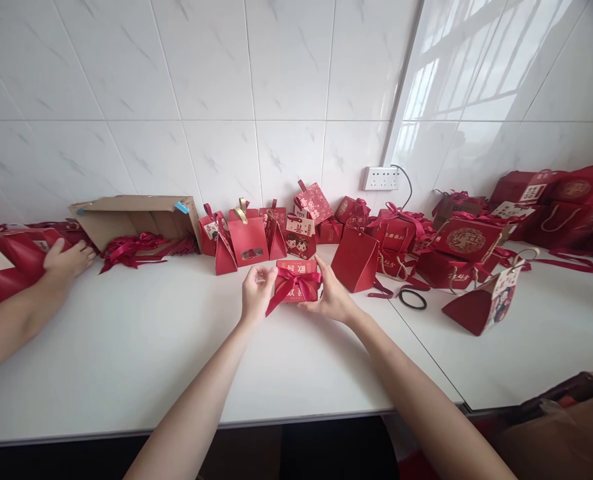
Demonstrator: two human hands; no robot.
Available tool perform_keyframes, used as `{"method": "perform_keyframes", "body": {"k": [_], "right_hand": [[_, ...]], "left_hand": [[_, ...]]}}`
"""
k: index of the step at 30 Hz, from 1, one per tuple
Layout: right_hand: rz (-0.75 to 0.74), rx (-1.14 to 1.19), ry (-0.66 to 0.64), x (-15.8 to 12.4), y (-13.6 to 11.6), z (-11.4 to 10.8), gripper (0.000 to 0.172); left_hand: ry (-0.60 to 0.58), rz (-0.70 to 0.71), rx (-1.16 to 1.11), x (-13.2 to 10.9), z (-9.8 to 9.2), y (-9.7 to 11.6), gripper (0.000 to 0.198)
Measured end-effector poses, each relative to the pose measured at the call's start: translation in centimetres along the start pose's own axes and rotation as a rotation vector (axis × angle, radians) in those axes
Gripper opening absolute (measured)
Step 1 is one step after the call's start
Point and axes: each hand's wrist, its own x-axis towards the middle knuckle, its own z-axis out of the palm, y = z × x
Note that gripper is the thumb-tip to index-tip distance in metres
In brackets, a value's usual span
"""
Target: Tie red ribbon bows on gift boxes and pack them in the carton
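A small red gift box [282, 294] with gold lettering sits on the white table in front of me. A dark red satin ribbon [296, 283] is tied around it in a bow, one tail hanging past the lower left corner. My left hand [257, 292] is closed at the box's left side, its fingertips pinched on the left loop of the bow. My right hand [335, 297] grips the right side, with the thumb at the near edge and the fingers along the far side.
Behind the box stand several red gift boxes [249, 240]. More boxes [461, 243] are piled at right, near a black ring [413, 299] and a triangular box [481, 303]. A cardboard box [139, 207] holds ribbons. At left, another person's hand [69, 260] touches a red package [21, 260].
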Motion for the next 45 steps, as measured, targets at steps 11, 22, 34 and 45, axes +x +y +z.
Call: {"method": "perform_keyframes", "body": {"k": [11,22,34,45], "right_hand": [[0.006,-0.026,0.041,0.0,-0.2,0.3,0.110],[-0.174,-0.137,0.266,-0.4,-2.0,0.4,0.112],[-0.302,-0.066,0.458,-1.2,-3.9,0.5,0.108],[-0.270,-0.090,0.441,-1.1,-3.7,0.3,0.105]], "left_hand": [[-0.070,0.451,0.162,-1.3,0.0,1.2,0.017],[-0.075,1.217,0.354,-2.9,0.1,3.8,0.014],[-0.004,1.379,0.354,-3.6,-0.7,6.6,0.011],[0.067,1.126,0.230,-3.4,-0.9,7.0,0.011]]}}
